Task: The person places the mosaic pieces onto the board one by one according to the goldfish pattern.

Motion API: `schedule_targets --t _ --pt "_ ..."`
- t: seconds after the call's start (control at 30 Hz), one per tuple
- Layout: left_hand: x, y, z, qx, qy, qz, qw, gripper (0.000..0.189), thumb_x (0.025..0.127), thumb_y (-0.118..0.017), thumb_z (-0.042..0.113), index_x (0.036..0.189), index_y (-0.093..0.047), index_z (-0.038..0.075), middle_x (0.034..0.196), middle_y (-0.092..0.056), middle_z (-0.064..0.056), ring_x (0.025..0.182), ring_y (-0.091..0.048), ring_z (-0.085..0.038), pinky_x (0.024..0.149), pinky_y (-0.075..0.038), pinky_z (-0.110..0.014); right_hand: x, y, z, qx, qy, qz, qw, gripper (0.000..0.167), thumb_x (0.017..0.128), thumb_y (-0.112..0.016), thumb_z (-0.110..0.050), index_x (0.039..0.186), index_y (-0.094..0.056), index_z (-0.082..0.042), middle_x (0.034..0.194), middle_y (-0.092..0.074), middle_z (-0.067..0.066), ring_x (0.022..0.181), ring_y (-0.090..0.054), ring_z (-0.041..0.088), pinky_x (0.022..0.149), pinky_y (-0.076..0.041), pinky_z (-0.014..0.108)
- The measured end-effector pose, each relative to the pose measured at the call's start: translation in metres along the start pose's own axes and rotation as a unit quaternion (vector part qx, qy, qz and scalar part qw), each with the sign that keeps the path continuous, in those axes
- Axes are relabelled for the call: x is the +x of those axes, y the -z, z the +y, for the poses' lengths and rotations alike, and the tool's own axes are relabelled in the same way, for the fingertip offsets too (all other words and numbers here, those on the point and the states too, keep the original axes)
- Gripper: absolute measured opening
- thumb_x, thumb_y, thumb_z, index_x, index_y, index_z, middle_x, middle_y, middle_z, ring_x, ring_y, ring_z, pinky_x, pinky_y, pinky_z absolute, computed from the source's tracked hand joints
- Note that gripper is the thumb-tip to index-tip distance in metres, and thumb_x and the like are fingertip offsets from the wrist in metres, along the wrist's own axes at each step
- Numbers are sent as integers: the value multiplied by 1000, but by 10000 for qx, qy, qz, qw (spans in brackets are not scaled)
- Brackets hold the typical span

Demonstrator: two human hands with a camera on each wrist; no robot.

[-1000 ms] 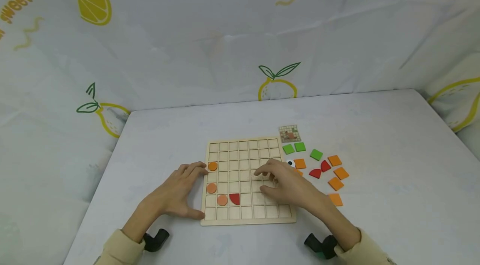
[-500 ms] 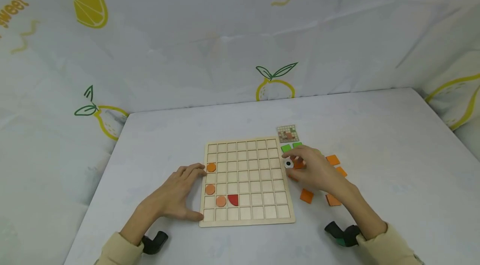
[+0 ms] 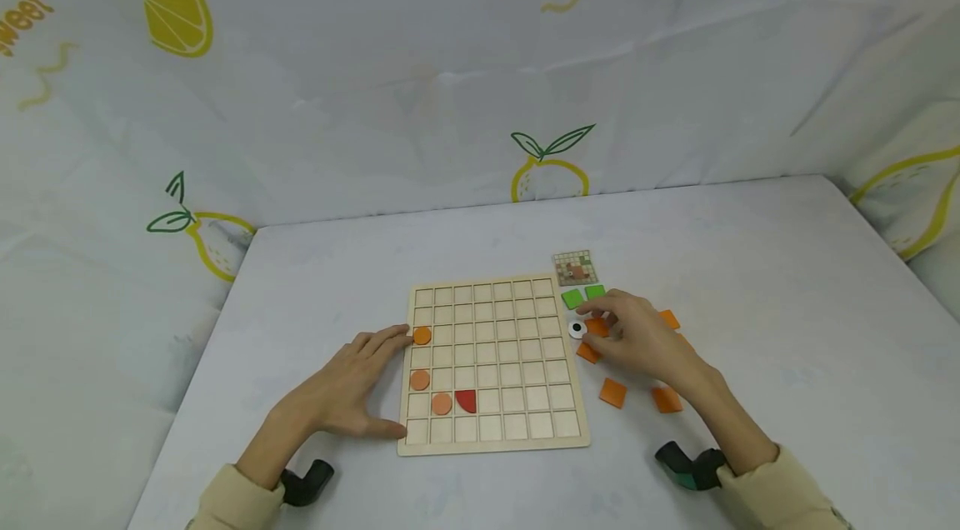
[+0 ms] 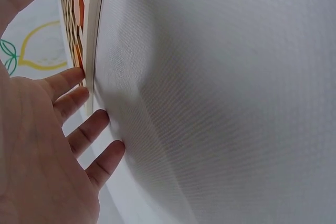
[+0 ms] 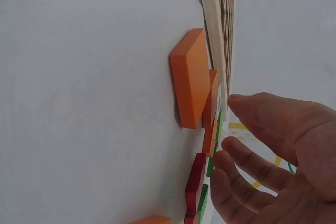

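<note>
– How does the left hand [image 3: 348,388] lie?
– Fingers and thumb spread, against the left edge of the wooden grid board [image 3: 517,351], gripping nothing
– And the right hand [image 3: 641,337]?
– Just right of the board, thumb and fingers parted with nothing between them, near the white eye disc [image 3: 577,330] and an orange square tile [image 3: 597,326]
– What sits in the board?
– Three orange-toned discs [image 3: 422,335] toward the left, plus a red quarter-circle tile [image 3: 467,402] beside the lowest disc
</note>
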State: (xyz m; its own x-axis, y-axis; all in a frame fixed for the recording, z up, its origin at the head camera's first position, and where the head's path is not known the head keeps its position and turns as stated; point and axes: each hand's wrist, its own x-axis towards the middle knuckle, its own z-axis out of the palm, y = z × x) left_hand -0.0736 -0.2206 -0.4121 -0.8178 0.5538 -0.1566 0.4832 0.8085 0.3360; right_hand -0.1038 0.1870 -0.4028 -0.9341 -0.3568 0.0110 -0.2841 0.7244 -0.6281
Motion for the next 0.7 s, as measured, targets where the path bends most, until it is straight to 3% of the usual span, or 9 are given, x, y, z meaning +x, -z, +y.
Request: schedule_targets --t 0.4,0.57,0.7 --pt "0 0 -1 -6 -21 19 10000 107 68 -84 60 153 -41 11 165 -36 -9 135 -47 -32 108 -44 -60 6 -5 -5 -168 -6 -193 9997 28 85 -79 -8 112 -76 0 97 -70 9 75 -48 16 62 -37 23" --pt "0 0 -1 -40 27 -16 10000 107 69 -84 60 154 -40 12 165 -35 -8 136 -47 -31 108 -44 -60 11 -7 -8 -401 138 -232 9988 30 84 -80 -8 113 -76 1 103 -71 11 79 -52 17 64 -40 25" --pt "0 0 -1 -116 50 -44 9999 107 69 -83 60 154 -39 12 165 -34 -8 137 -46 -33 109 -43 -62 14 -9 -10 -413 -16 -308 9987 30 84 -79 -6 112 -76 1 103 -72 12 76 -49 16 62 -39 26"
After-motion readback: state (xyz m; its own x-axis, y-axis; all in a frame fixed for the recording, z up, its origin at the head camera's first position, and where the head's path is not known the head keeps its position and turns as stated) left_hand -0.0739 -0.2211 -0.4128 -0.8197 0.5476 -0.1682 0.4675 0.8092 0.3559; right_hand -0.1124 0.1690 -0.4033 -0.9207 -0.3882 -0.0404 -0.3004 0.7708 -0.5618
